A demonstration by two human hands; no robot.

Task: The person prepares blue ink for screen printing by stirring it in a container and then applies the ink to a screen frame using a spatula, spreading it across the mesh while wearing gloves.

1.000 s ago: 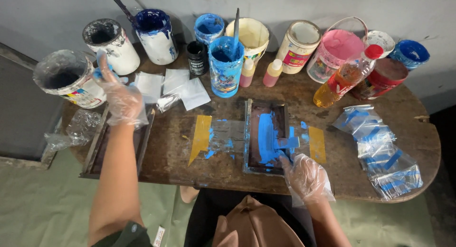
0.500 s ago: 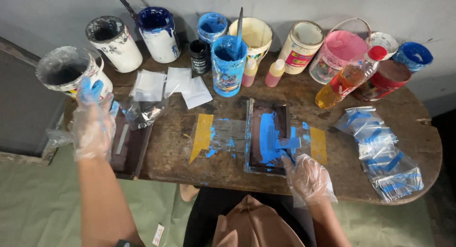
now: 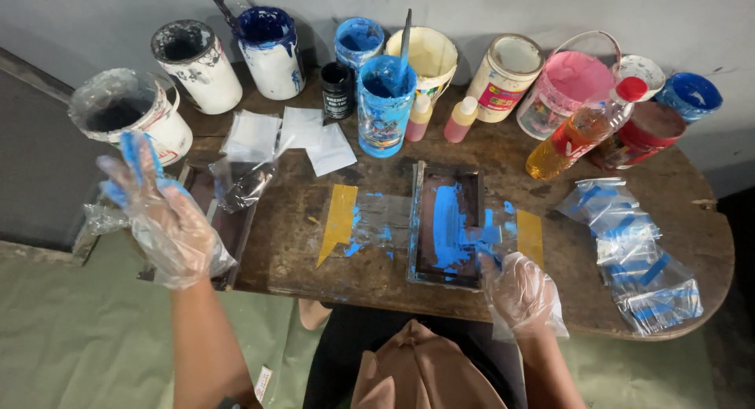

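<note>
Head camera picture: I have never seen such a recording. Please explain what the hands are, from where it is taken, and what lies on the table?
A camera on a person's head looks down at their own two hands, both in thin clear plastic gloves. The left hand is raised, open, blue-smeared, holding nothing. The right hand rests at a dark framed screen spread with blue paint. The worn wooden table carries paint tubs, a blue can, an orange bottle and printed plastic bags.
</note>
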